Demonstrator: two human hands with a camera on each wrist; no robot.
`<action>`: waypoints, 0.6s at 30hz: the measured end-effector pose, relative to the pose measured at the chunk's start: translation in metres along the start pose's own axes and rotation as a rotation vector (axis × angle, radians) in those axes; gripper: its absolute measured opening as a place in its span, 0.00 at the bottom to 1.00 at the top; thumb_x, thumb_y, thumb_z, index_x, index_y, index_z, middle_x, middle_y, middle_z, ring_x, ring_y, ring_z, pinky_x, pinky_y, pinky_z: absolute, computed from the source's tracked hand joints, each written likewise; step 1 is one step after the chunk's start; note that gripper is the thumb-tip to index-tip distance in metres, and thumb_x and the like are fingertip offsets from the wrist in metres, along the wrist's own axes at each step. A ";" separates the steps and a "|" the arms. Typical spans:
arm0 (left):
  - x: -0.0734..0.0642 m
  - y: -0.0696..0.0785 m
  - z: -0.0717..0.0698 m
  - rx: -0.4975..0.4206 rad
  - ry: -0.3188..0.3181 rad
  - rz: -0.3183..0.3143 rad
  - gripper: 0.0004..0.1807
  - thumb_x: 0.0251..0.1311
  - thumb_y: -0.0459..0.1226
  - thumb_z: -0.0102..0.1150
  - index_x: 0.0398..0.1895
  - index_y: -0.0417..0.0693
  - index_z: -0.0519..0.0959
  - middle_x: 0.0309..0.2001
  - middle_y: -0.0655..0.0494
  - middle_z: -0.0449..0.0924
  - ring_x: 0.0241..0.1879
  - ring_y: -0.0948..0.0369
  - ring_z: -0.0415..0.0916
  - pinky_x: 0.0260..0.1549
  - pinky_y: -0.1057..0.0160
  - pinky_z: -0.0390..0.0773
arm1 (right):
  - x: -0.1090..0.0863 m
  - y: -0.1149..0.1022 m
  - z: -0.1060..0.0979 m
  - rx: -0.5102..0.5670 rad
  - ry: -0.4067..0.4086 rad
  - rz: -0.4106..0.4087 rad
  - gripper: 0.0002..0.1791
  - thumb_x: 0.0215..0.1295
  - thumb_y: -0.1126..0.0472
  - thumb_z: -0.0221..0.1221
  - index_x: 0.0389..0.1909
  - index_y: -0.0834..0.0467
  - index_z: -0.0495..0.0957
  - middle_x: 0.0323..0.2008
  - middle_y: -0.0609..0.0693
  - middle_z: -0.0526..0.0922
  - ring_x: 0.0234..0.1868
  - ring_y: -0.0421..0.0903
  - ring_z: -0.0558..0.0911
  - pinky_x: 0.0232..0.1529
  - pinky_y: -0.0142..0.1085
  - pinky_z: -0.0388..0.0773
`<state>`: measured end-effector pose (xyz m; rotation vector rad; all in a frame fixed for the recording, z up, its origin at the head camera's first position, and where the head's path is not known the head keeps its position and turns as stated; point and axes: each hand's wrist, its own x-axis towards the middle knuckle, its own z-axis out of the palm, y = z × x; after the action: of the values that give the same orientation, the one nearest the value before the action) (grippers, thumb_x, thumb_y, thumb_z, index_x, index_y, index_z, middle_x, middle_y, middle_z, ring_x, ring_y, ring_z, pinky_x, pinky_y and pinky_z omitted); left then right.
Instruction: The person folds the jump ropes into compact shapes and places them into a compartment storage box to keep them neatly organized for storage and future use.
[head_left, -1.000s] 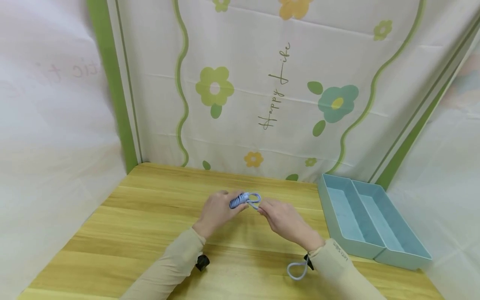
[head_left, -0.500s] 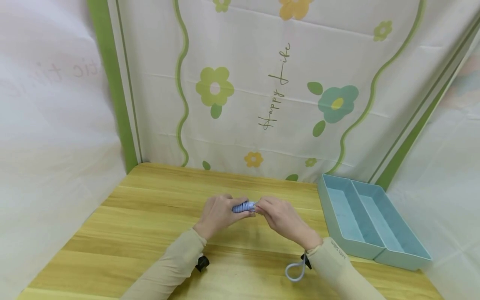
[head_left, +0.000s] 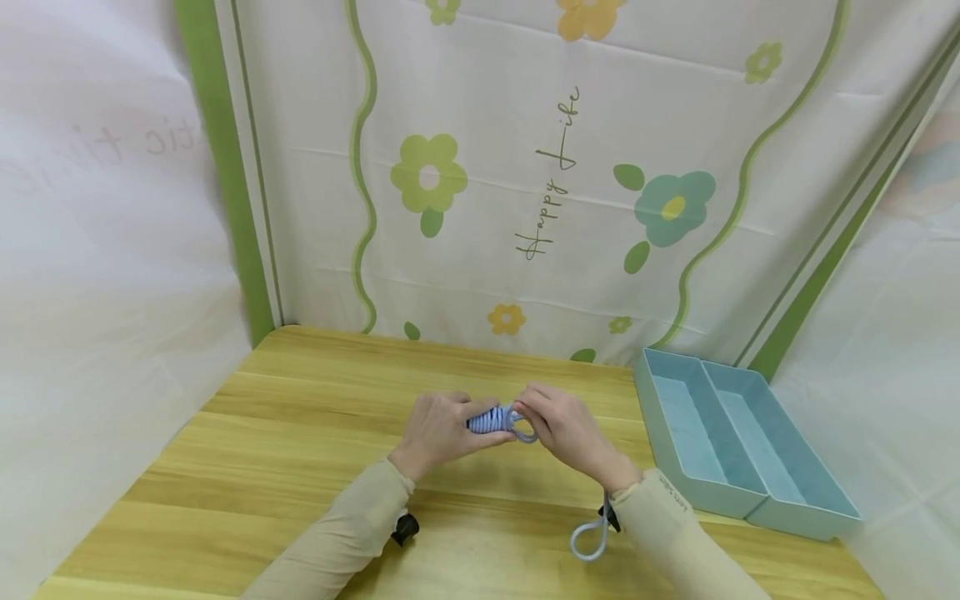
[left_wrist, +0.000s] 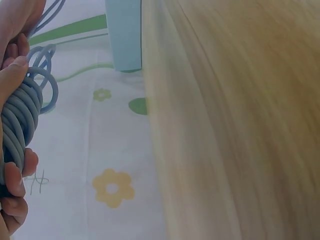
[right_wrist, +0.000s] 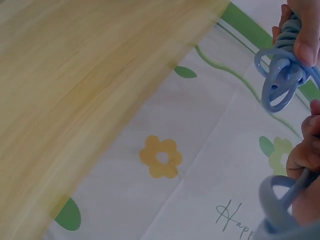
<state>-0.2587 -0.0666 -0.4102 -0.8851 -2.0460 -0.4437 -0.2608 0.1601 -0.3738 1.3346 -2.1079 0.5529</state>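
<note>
Gripping the coiled blue cord [head_left: 489, 419] above the table [head_left: 225, 467], nearest its back edge, the left hand [head_left: 438, 429] is wrapping the bundle while the right hand [head_left: 561, 429] is clutching its free length. Wood is stretching broadly towards the left edge; a two-part blue tray [head_left: 723, 497] is lining the right edge. Fingers are hiding some strands; both wrist views are cropping the hands.

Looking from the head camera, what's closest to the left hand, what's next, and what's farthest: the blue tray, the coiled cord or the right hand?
1. Coiled cord: gripped in the left hand.
2. Right hand: just past the coil, to the right.
3. Blue tray: farthest right.
</note>
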 end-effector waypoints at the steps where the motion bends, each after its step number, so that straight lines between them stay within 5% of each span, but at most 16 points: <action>1: 0.000 0.000 0.000 -0.001 0.001 0.012 0.25 0.44 0.64 0.71 0.37 0.59 0.89 0.11 0.65 0.66 0.11 0.74 0.46 0.09 0.76 0.49 | -0.001 0.001 0.000 -0.004 0.001 0.007 0.14 0.78 0.55 0.47 0.36 0.56 0.78 0.30 0.44 0.75 0.24 0.35 0.68 0.24 0.27 0.68; 18: 0.000 0.001 0.000 -0.089 0.040 0.166 0.22 0.43 0.57 0.75 0.38 0.55 0.88 0.18 0.61 0.76 0.13 0.71 0.65 0.13 0.79 0.60 | -0.014 0.017 0.002 0.170 -0.061 0.152 0.06 0.69 0.64 0.60 0.39 0.52 0.84 0.31 0.39 0.77 0.26 0.34 0.71 0.27 0.29 0.72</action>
<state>-0.2587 -0.0658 -0.4101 -1.0818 -1.9110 -0.4604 -0.2720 0.1751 -0.3848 1.3038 -2.2676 0.7789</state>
